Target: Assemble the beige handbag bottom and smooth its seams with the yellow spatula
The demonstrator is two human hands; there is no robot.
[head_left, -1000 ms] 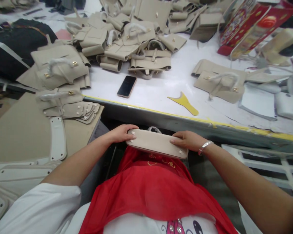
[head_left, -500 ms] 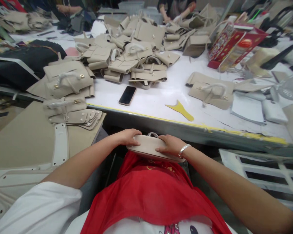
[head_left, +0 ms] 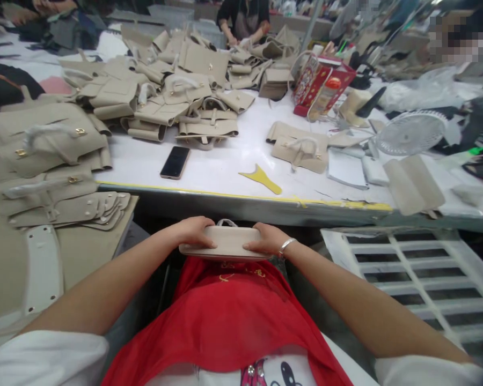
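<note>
A beige bag point(head_left: 229, 242) with a wrapped handle on its far side lies level above my red apron, between both hands. My left hand point(head_left: 197, 231) grips its left end, thumb across the near face. At the right end my right hand point(head_left: 265, 238), with a silver bracelet at the wrist, holds it the same way. The fingers behind the bag are hidden. Beyond it on the white table point(head_left: 221, 171) are a black phone point(head_left: 175, 162) and a yellow forked piece point(head_left: 261, 178).
Beige bag parts point(head_left: 156, 96) are heaped across the table, with more stacked at left point(head_left: 52, 139). A flat bag point(head_left: 300, 147), red gift bag point(head_left: 322, 86) and fan point(head_left: 412, 133) stand right. A white slatted rack point(head_left: 410, 273) is low right. Another person works at the far side.
The view has turned to the right, so the table's things sit further left. The bag, tilted down at its right end before, is now level, still between both hands.
</note>
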